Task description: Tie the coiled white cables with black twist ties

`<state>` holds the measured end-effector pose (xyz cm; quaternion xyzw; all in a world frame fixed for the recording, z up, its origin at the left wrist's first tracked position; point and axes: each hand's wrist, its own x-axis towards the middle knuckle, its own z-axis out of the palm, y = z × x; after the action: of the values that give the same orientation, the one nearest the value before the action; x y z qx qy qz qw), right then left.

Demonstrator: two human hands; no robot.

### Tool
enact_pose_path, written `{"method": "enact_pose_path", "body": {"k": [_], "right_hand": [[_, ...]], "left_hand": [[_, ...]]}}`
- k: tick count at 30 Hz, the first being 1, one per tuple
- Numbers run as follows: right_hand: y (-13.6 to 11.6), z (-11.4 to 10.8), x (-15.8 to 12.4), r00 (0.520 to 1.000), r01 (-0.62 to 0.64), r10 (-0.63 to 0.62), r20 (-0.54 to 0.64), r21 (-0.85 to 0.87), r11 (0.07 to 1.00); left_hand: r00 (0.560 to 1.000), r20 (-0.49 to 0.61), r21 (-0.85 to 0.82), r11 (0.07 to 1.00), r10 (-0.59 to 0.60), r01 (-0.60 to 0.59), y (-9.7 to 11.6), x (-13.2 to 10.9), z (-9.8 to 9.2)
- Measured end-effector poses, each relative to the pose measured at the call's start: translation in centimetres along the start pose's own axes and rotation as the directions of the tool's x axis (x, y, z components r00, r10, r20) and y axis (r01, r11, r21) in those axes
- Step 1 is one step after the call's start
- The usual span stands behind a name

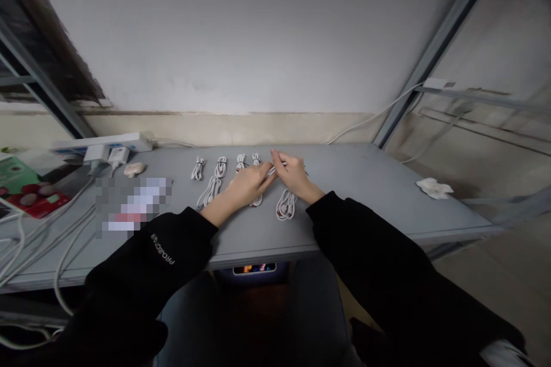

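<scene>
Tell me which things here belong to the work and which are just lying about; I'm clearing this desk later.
In the work:
left hand
right hand
white cable between the hands
coiled white cables on the grey desk

Lying about:
white power strip
crumpled tissue
green and red printed package

Dim, flat light; warped wide-angle edges

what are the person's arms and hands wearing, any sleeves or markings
The left arm wears a black long sleeve with small white printed lettering on the forearm; the right arm wears a matching black long sleeve. The left hand and right hand are bare, without gloves.
</scene>
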<state>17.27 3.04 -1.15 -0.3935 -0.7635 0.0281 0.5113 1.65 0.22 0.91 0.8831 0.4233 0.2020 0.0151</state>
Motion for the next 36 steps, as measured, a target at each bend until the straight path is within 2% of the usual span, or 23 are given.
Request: {"method": "enact_pose_path", "body": {"k": [3,5,6,8,10,11,12,14,15,16,21,26,28,29,31,33,36], "right_hand": [[0.6,-0.6,0.8,0.98,-0.152,0.142,0.138,0.063,0.986],[1.4,-1.5,1.6,0.936,-0.276,0.24,0.257,0.113,0.954],[1.9,-2.1,2.0,0.906,-0.35,0.299,0.299,0.133,0.927],[3.0,-3.6,2.7,0.87,-0.447,0.396,0.292,0.131,0.885],[4.2,-5.1,3.2,0.86,-0.461,0.42,0.289,0.09,0.883],[4.7,-5.7,3.3,0.841,-0.467,0.421,0.341,0.065,0.882],[5.1,-6.2,3.3,0.801,-0.479,0.424,0.422,0.027,0.878],[5.7,-6.6,3.1,0.674,-0.504,0.454,0.582,-0.086,0.859],[5.8,-6.5,3.0,0.616,-0.512,0.488,0.619,-0.156,0.845],[5.8,-6.4,2.9,0.579,-0.514,0.523,0.625,-0.218,0.829],[5.3,-5.4,2.6,0.493,-0.51,0.636,0.594,-0.396,0.764],[4.4,-5.2,2.4,0.526,-0.467,0.623,0.579,-0.415,0.78],[4.3,-5.2,2.2,0.517,-0.468,0.627,0.583,-0.421,0.777],[4.4,-5.1,2.2,0.516,-0.475,0.616,0.596,-0.4,0.784],[4.7,-5.0,2.3,0.56,-0.51,0.571,0.6,-0.294,0.808],[5.0,-4.8,2.4,0.548,-0.558,0.535,0.642,-0.196,0.807],[5.2,-4.5,2.6,0.537,-0.631,0.522,0.663,-0.095,0.77]], "left_hand": [[0.999,0.025,0.03,0.998,-0.047,0.046,0.2,0.1,0.2],[0.992,0.02,-0.007,0.992,-0.123,0.123,0.2,0.2,0.5],[0.986,0.005,-0.048,0.984,-0.169,0.169,0.1,0.3,0.6],[0.964,-0.05,-0.174,0.953,-0.259,0.247,-0.4,0.3,0.8],[0.938,-0.121,-0.335,0.903,-0.326,0.27,-0.9,0.5,1.0],[0.927,-0.145,-0.415,0.872,-0.345,0.26,-1.1,0.6,1.0],[0.919,-0.162,-0.488,0.839,-0.36,0.243,-1.2,0.7,1.0],[0.904,-0.178,-0.601,0.77,-0.389,0.213,-1.3,0.8,1.0],[0.898,-0.178,-0.642,0.739,-0.402,0.203,-1.3,0.9,0.9],[0.893,-0.178,-0.673,0.713,-0.414,0.196,-1.3,1.0,1.0],[0.879,-0.202,-0.734,0.661,-0.431,0.155,-1.5,1.1,1.4],[0.863,-0.23,-0.776,0.62,-0.45,0.117,-1.7,1.0,1.8],[0.845,-0.243,-0.795,0.597,-0.476,0.107,-1.6,1.0,2.0],[0.837,-0.241,-0.808,0.579,-0.492,0.108,-1.6,1.0,2.2],[0.828,-0.207,-0.841,0.527,-0.522,0.122,-1.8,1.2,2.7],[0.832,-0.163,-0.866,0.481,-0.53,0.137,-2.2,1.4,3.1],[0.83,-0.187,-0.847,0.515,-0.525,0.135,-2.6,1.6,3.5]]}}
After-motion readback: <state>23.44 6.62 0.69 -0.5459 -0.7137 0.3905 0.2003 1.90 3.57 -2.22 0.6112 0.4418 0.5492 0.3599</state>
